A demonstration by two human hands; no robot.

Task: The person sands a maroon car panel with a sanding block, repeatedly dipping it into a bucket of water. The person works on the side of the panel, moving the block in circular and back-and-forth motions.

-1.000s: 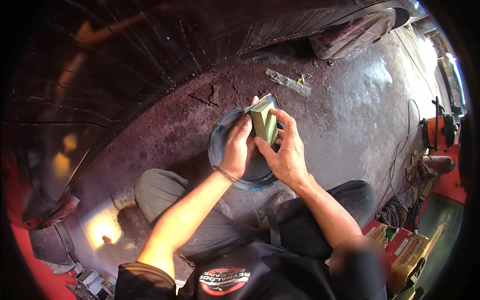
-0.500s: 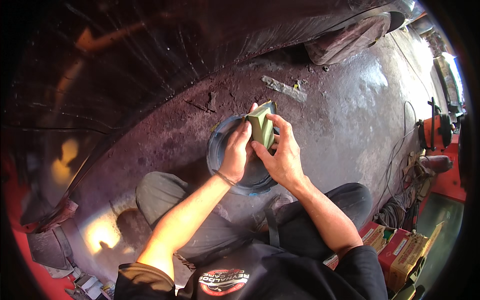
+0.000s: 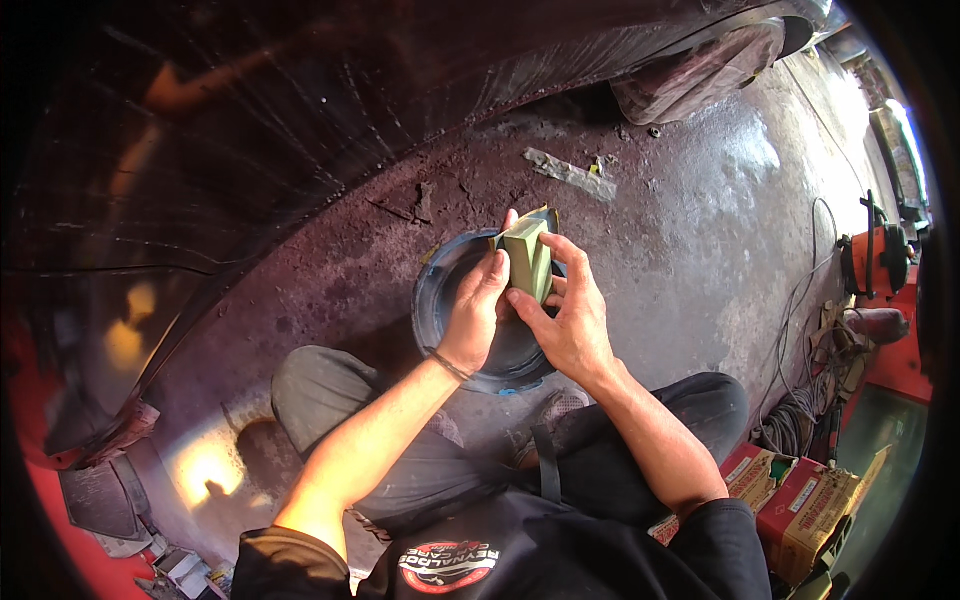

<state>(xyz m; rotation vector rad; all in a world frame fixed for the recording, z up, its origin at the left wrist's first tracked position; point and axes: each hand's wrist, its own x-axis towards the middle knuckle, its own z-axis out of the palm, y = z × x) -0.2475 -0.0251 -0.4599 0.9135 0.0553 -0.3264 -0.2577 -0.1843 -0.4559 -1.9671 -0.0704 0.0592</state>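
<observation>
A pale green sanding block (image 3: 528, 262) is held up between my two hands. A sheet that looks like sandpaper (image 3: 553, 217), dark on one face and yellowish at its edges, sticks out behind the block's far end. My left hand (image 3: 478, 315) presses along the block's left side, its thumb near the top and most fingers hidden behind. On the other side, my right hand (image 3: 580, 322) pinches the block with thumb and fingertips. Directly beneath both hands, a dark round basin (image 3: 424, 318) rests on the floor between my bent legs; the hands partly cover it.
A dark, scuffed car panel (image 3: 250, 110) arches over the far left. A strip of used tape (image 3: 570, 174) lies on the stained floor beyond the basin. To the right are a coiled cable (image 3: 790, 425), red-and-tan cardboard boxes (image 3: 800, 505) and an orange-and-black device (image 3: 876, 262).
Both hands and the block have shifted very slightly to the right and nearer to me. The grip on the block looks the same.
</observation>
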